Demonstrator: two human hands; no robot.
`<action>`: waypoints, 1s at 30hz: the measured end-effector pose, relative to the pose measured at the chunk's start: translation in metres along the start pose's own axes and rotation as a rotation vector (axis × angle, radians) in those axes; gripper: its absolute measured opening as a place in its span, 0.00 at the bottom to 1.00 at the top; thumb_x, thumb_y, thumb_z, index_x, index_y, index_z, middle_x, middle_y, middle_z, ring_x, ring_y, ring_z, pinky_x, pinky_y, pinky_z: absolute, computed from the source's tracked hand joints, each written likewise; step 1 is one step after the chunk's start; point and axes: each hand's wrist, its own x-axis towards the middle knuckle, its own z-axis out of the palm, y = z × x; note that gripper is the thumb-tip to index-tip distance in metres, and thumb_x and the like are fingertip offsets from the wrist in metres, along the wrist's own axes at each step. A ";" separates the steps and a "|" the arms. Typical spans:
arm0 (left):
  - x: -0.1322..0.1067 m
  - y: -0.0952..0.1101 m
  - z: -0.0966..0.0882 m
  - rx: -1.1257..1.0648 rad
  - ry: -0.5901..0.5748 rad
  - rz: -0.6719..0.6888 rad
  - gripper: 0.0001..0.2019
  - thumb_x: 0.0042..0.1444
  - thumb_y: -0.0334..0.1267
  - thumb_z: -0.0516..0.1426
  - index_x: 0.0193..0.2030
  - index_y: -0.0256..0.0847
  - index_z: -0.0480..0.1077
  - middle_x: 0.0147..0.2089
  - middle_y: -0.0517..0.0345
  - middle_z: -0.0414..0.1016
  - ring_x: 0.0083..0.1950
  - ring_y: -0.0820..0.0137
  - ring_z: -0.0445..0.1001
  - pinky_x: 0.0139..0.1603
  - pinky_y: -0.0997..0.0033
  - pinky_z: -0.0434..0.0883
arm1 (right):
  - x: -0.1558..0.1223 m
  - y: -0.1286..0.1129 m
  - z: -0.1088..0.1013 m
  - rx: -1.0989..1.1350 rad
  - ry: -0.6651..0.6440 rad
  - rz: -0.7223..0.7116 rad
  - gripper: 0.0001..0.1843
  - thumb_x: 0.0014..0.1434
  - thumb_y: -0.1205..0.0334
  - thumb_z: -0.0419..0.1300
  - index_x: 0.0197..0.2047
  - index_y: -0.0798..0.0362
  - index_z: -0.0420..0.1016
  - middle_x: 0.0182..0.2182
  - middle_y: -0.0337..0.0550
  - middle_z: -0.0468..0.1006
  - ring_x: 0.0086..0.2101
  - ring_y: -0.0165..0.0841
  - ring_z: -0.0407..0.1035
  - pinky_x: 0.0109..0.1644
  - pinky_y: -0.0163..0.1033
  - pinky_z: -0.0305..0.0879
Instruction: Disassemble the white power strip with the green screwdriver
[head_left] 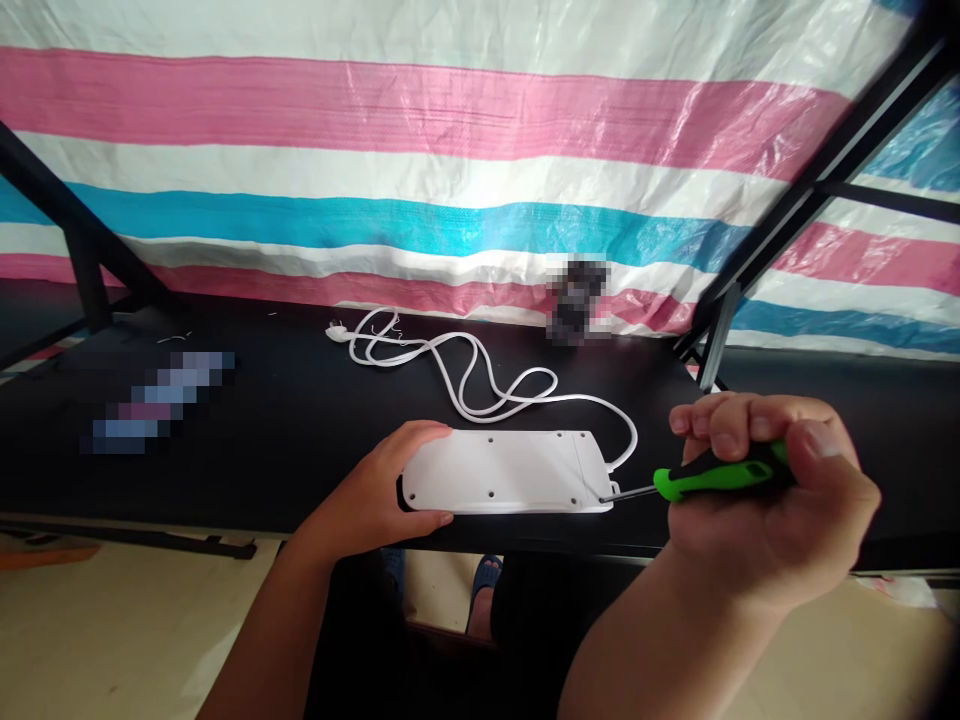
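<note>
A white power strip (506, 470) lies face down on the black table (285, 420), near its front edge. My left hand (375, 490) grips the strip's left end, thumb on top and fingers curled under. My right hand (765, 490) is closed round a screwdriver (712, 478) with a green and black handle. Its metal tip touches the strip's front right corner. The strip's white cable (480, 385) loops back across the table to a plug (337, 330).
A striped pink, white and blue tarp (450, 150) hangs behind the table. Black frame bars (817, 170) slant down at the right, another at the far left. Blurred objects lie at the left (161, 400) and back (577, 300). Tiled floor shows below.
</note>
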 end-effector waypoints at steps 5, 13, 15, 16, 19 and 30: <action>-0.001 -0.001 0.000 -0.002 0.002 -0.001 0.39 0.53 0.46 0.70 0.70 0.53 0.62 0.73 0.53 0.64 0.71 0.51 0.68 0.71 0.53 0.70 | -0.001 0.000 0.002 -0.021 0.023 -0.021 0.09 0.57 0.63 0.57 0.25 0.51 0.70 0.18 0.34 0.63 0.23 0.32 0.62 0.34 0.42 0.64; 0.000 -0.003 0.001 -0.001 0.002 0.007 0.39 0.54 0.45 0.70 0.71 0.53 0.61 0.74 0.53 0.63 0.72 0.52 0.67 0.72 0.53 0.68 | 0.000 0.011 0.001 -0.096 0.178 -0.082 0.02 0.54 0.66 0.61 0.33 0.51 0.71 0.20 0.32 0.68 0.22 0.30 0.64 0.32 0.41 0.69; 0.000 -0.003 0.001 -0.001 0.001 0.008 0.39 0.54 0.46 0.70 0.71 0.53 0.61 0.74 0.52 0.63 0.72 0.51 0.67 0.72 0.52 0.69 | 0.000 0.012 0.000 -0.113 0.216 -0.088 0.04 0.54 0.67 0.61 0.33 0.50 0.70 0.20 0.31 0.69 0.22 0.30 0.64 0.33 0.40 0.70; 0.000 -0.003 0.001 -0.001 0.002 0.009 0.39 0.54 0.46 0.70 0.71 0.53 0.61 0.74 0.52 0.63 0.72 0.52 0.67 0.72 0.52 0.69 | 0.000 0.013 0.000 -0.115 0.224 -0.085 0.04 0.54 0.67 0.61 0.33 0.50 0.70 0.20 0.30 0.69 0.22 0.30 0.64 0.33 0.40 0.71; -0.001 -0.002 0.001 0.001 0.004 0.008 0.39 0.54 0.46 0.70 0.71 0.53 0.61 0.74 0.52 0.63 0.72 0.52 0.68 0.72 0.52 0.69 | 0.001 0.014 -0.002 -0.109 0.224 -0.087 0.05 0.55 0.66 0.63 0.34 0.49 0.70 0.19 0.30 0.69 0.21 0.30 0.64 0.33 0.40 0.71; -0.001 -0.004 0.002 -0.017 -0.005 0.008 0.39 0.54 0.46 0.70 0.71 0.54 0.60 0.74 0.52 0.62 0.72 0.51 0.67 0.72 0.51 0.68 | -0.007 0.017 0.012 -0.181 0.021 -0.199 0.08 0.63 0.60 0.66 0.35 0.51 0.71 0.23 0.32 0.70 0.23 0.29 0.65 0.30 0.40 0.67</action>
